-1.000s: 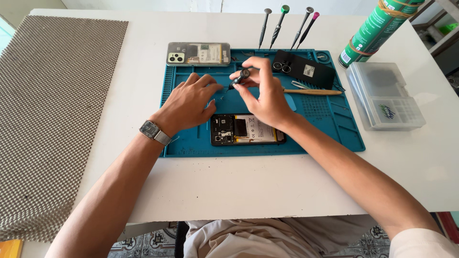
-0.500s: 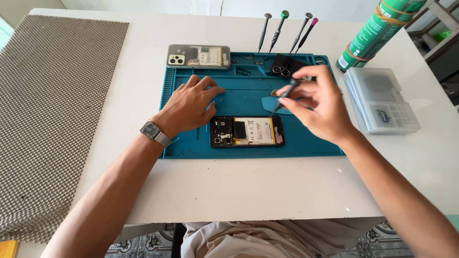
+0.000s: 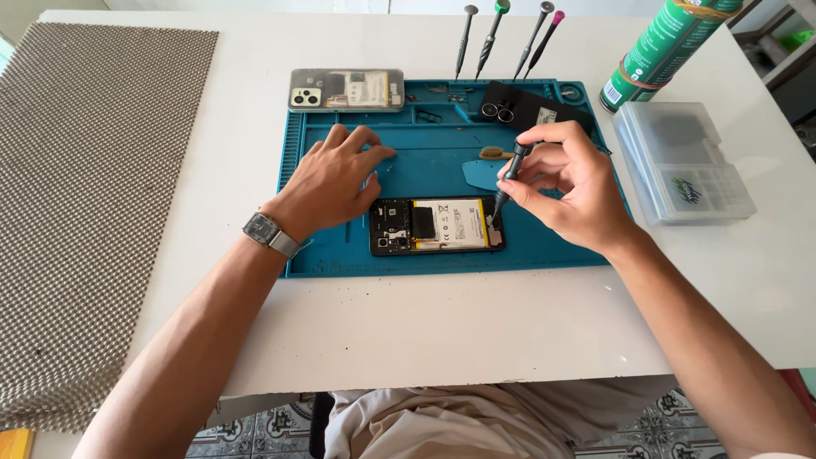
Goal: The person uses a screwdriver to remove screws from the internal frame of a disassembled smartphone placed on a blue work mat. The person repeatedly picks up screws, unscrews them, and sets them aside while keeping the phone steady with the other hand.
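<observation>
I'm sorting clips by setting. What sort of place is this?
Likely a phone repair bench: an opened phone on a blue repair mat, and precision screwdrivers standing behind it.

white table, patterned tile floor, daylight.

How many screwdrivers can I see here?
5: four slim metal screwdrivers stand along the blue mat's far edge; one dark screwdriver in the right hand. None looks hidden.

Bright, even daylight fills the sharp view, the white table nearly glaring, soft short shadows lying under both forearms, and slight wide-angle bending at the edges.
</observation>
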